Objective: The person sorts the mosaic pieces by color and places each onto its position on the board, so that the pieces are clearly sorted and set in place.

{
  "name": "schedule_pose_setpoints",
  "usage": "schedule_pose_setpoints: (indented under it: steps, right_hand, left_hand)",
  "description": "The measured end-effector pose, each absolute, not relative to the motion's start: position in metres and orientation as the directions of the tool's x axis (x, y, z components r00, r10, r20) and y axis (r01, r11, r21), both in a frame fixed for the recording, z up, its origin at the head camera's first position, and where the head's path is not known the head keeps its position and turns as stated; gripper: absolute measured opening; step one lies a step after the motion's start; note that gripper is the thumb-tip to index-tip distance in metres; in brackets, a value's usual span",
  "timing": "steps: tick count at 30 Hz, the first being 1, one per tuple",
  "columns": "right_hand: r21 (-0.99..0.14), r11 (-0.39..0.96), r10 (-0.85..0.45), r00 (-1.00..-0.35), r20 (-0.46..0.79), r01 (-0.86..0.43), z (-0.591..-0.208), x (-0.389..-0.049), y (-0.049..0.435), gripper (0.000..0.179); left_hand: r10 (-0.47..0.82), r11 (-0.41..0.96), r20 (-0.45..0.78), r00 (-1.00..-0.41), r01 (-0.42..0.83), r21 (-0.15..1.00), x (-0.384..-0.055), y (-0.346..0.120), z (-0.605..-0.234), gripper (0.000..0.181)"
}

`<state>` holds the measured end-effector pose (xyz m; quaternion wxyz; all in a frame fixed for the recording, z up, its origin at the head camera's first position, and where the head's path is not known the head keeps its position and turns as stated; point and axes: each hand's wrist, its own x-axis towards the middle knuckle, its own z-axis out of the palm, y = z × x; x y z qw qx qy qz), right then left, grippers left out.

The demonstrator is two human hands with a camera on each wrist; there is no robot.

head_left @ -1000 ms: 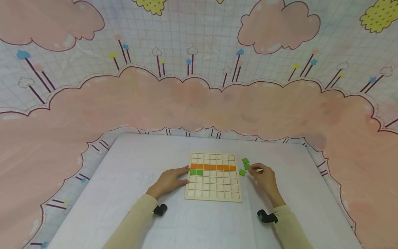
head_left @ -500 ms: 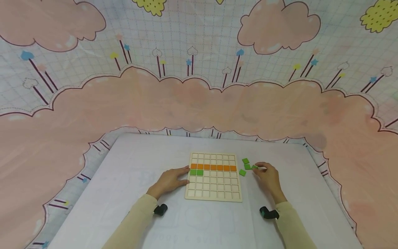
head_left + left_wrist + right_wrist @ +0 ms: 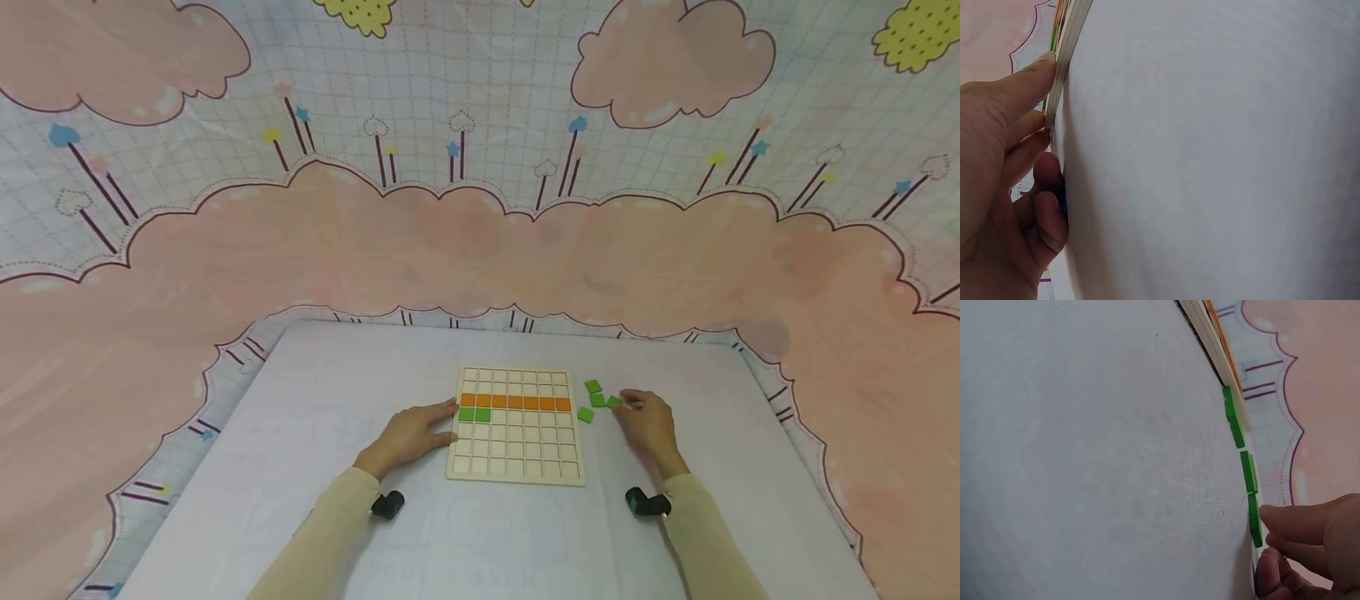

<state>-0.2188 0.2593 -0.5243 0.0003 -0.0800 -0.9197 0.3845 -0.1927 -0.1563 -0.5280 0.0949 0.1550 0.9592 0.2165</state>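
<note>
Nearest to the person, before the square wooden grid board [image 3: 517, 460], are two beige sleeves [image 3: 322, 525], and at each wrist sits a small black device [image 3: 388, 505]. To the left of the board is the left hand [image 3: 405, 435]; its fingers are extended, holding nothing, and the tips touch the board's left edge. This light touch, in my judgement, is useful: it should stay steady, without pushing the board sideways. To the right of the board is the right hand [image 3: 647, 429], with its bent fingers at a thin square green tile [image 3: 614, 401]; I cannot tell whether they pinch it or only touch it. For a good hold, I think, thumb and finger should take opposite edges of this flat piece, not slide it into its neighbours. Between it and the board lie three more loose green tiles [image 3: 597, 401]. On the board, two green tiles [image 3: 467, 414] fill the left end of the fourth row from the far side, and just beyond, seven orange tiles [image 3: 514, 402] fill a whole row. The board lies flat on a white table covering [image 3: 360, 367], and far behind it hangs a cloth with printed pink clouds [image 3: 450, 250].
</note>
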Motion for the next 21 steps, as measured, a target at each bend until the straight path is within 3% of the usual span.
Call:
schedule_pose_setpoints:
  steps: [8,21]
  right_hand:
    - [-0.659,0.731,0.150,-0.984,-0.095,0.175,-0.5221,-0.2206,0.2580,0.031]
    - [-0.723,0.677,0.162,-0.986,-0.040,0.140,-0.5293,-0.2181,0.2601,0.022]
  left_hand:
    - [0.339,0.855,-0.111,-0.934,0.258,0.449,-0.1914,-0.1555,-0.5255,0.061]
    - [0.322,0.859,-0.120,-0.939,0.237,0.453,-0.1910,-0.1551,-0.5280,0.062]
